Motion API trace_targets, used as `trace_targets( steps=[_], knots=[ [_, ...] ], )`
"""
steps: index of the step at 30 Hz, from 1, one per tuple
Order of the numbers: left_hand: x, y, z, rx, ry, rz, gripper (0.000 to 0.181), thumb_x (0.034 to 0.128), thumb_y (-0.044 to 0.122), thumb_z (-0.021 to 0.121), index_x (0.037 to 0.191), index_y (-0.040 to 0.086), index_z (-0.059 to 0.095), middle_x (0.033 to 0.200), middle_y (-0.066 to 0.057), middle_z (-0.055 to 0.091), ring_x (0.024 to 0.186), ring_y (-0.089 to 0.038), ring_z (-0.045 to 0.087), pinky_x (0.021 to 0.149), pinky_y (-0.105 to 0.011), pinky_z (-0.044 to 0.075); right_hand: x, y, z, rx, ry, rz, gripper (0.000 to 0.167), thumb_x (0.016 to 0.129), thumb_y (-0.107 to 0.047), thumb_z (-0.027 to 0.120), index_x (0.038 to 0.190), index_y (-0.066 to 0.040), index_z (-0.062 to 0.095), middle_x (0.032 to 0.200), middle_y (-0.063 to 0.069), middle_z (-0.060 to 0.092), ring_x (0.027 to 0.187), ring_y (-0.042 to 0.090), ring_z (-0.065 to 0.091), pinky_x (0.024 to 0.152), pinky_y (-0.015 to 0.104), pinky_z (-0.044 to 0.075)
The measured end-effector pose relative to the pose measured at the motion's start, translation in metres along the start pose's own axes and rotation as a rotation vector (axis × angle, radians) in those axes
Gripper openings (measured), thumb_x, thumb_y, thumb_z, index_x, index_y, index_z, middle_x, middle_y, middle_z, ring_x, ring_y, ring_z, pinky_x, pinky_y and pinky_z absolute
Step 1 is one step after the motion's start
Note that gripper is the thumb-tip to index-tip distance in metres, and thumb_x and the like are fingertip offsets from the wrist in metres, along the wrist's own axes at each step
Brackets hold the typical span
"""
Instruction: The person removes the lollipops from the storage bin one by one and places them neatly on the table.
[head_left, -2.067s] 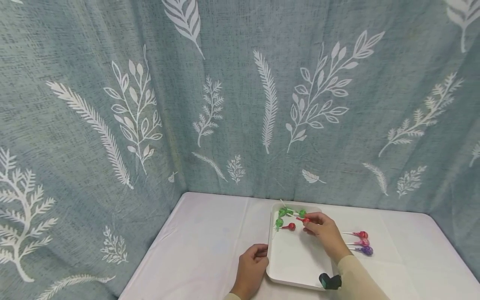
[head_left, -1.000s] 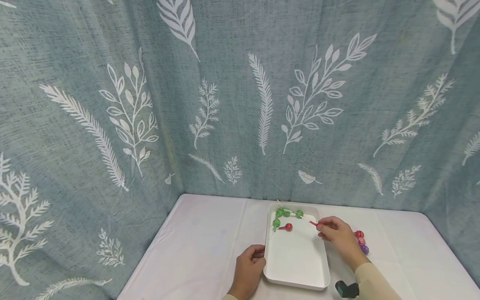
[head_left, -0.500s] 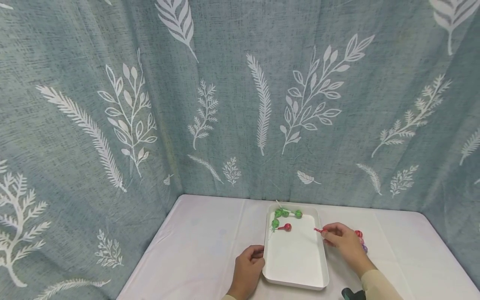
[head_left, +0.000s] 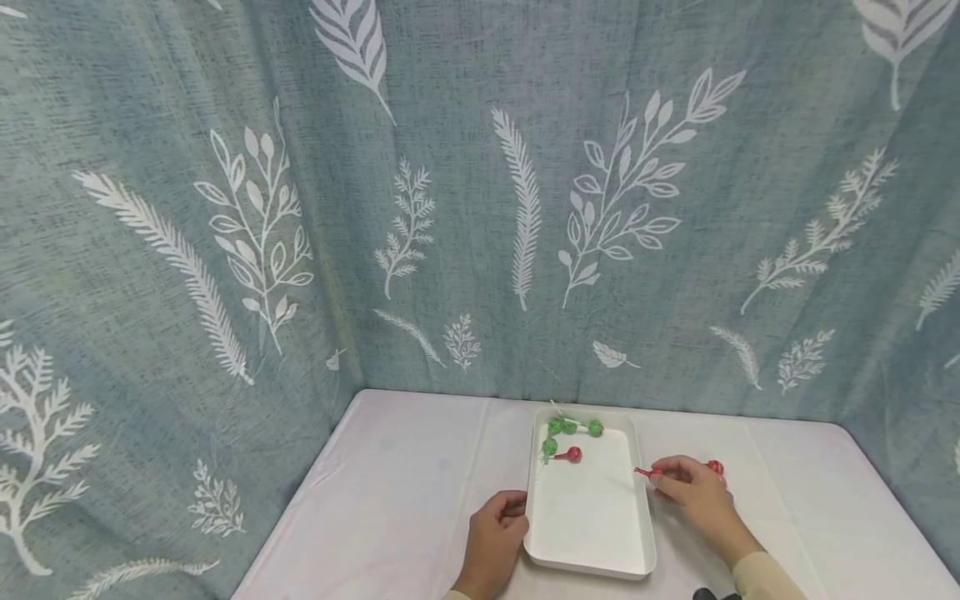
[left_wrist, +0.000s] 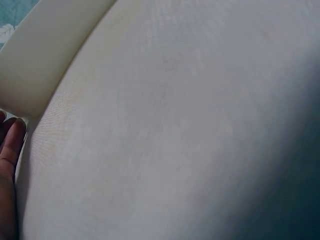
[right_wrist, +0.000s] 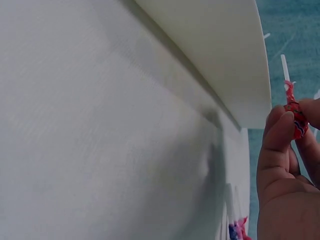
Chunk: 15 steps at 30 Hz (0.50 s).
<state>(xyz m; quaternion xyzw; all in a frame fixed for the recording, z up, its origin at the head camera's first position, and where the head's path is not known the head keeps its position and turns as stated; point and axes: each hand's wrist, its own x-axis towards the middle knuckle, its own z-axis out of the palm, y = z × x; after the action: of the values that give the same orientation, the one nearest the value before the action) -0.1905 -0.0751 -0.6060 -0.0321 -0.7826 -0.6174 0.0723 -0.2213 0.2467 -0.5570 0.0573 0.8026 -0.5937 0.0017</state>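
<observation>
My right hand [head_left: 697, 498] pinches a red-wrapped lollipop [head_left: 645, 472] by its candy head, above the right rim of a white tray [head_left: 588, 525]. The right wrist view shows this lollipop [right_wrist: 290, 95] between thumb and fingertips, its white stick pointing up. My left hand [head_left: 491, 537] rests against the tray's left outer side; in the left wrist view its fingers [left_wrist: 11, 145] touch the tray wall [left_wrist: 40, 60]. Inside the tray, several green lollipops [head_left: 596, 427] lie at the far left, and one red lollipop [head_left: 573, 454] sits just below them.
More lollipops [head_left: 716, 467] lie on the white-covered table right of the tray, partly hidden behind my right hand. A blue-green curtain [head_left: 450, 208] with white leaf prints hangs around the table's back and sides. A dark wrist device [head_left: 708, 594] shows at the lower edge.
My right hand has carried the red lollipop rightward and nearer me, from over the tray's far part to its right rim. The left hand keeps its place at the tray.
</observation>
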Motion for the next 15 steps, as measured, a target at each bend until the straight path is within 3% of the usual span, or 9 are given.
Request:
trace_targets(
  steps=[15],
  knots=[
    [0.002,-0.002,-0.001,0.026,-0.017,-0.019,0.033,0.0868,0.0,0.065,0.119,0.001,0.075,0.102,0.0,0.077,0.092,-0.013,0.074,0.08,-0.023,0.06,-0.014,0.013,-0.014,-0.036,0.026,0.0,0.031,0.101,-0.008,0.076,0.125,0.01,0.069,0.105,0.011,0.073,0.093,0.02,0.072,0.079,0.029,0.061]
  ],
)
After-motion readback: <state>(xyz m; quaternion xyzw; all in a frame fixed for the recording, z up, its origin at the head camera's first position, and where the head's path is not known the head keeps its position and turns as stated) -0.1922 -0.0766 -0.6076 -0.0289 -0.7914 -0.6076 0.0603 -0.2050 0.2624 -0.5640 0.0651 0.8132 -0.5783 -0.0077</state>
